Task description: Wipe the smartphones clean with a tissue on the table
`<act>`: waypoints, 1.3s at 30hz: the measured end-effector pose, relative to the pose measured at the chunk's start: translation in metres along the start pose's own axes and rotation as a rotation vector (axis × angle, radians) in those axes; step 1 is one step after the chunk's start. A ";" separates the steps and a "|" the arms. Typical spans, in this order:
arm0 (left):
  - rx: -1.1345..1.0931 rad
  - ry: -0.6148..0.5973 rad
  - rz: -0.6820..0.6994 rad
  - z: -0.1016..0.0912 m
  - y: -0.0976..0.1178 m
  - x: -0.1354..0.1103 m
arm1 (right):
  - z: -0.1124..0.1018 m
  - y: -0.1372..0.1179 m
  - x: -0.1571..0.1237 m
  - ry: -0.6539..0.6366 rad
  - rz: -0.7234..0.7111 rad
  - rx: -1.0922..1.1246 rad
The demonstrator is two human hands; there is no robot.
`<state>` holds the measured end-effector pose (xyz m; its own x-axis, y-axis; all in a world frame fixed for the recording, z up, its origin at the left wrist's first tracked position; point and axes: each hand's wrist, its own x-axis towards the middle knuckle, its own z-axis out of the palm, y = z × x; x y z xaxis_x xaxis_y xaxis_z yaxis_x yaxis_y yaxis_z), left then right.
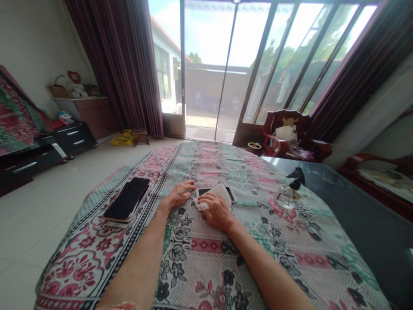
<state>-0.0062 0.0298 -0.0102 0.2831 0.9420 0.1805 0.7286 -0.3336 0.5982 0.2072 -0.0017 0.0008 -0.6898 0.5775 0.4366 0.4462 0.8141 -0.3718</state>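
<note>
A small phone (229, 193) lies face up on the flowered cloth (200, 258) in the middle. A white wipe (217, 193) covers most of its screen. My right hand (217, 211) is closed on the wipe and presses it down on the phone. My left hand (179, 194) rests beside the phone's left end, fingers curled and touching its edge. To the left lies a stack of larger dark phones or tablets (127, 200).
A small spray bottle with a black top (292, 189) stands at the right on the cloth. A dark glass table (364, 215) adjoins on the right. Red wooden chairs (284, 133) stand by the sliding glass doors (226, 69). Black drawers (48, 146) line the left wall.
</note>
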 end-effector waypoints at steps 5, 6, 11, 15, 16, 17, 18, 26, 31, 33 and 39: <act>-0.020 -0.039 -0.012 -0.003 0.003 -0.001 | -0.017 0.010 -0.017 0.002 0.017 -0.054; -0.024 -0.055 -0.022 -0.003 0.005 -0.002 | -0.020 0.014 -0.020 0.020 0.049 -0.082; 0.028 -0.143 -0.065 -0.001 0.014 -0.003 | -0.024 0.029 -0.026 0.144 0.255 -0.220; 0.086 -0.130 -0.048 0.000 0.017 -0.004 | -0.023 0.035 -0.022 0.160 0.256 -0.226; 0.084 -0.134 -0.038 0.000 0.016 -0.004 | -0.024 0.035 -0.022 0.158 0.247 -0.222; 0.080 -0.142 -0.032 0.000 0.015 -0.004 | -0.024 0.035 -0.022 0.163 0.246 -0.221; 0.073 -0.153 -0.029 -0.001 0.014 -0.004 | -0.025 0.034 -0.023 0.172 0.256 -0.225; 0.081 -0.208 -0.051 -0.003 0.016 0.000 | -0.021 0.014 -0.025 0.161 0.409 -0.336; 0.131 -0.212 -0.059 -0.002 0.020 -0.001 | -0.011 0.012 -0.020 0.099 0.374 -0.296; 0.138 -0.204 -0.070 -0.002 0.020 -0.001 | -0.008 0.012 -0.019 0.081 0.362 -0.282; 0.116 -0.162 -0.063 -0.002 0.021 0.000 | -0.001 0.002 -0.015 0.062 0.354 -0.251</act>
<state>0.0075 0.0230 0.0040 0.3246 0.9458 0.0115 0.8125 -0.2850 0.5086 0.2193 -0.0089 -0.0056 -0.4373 0.8201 0.3691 0.7791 0.5504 -0.3000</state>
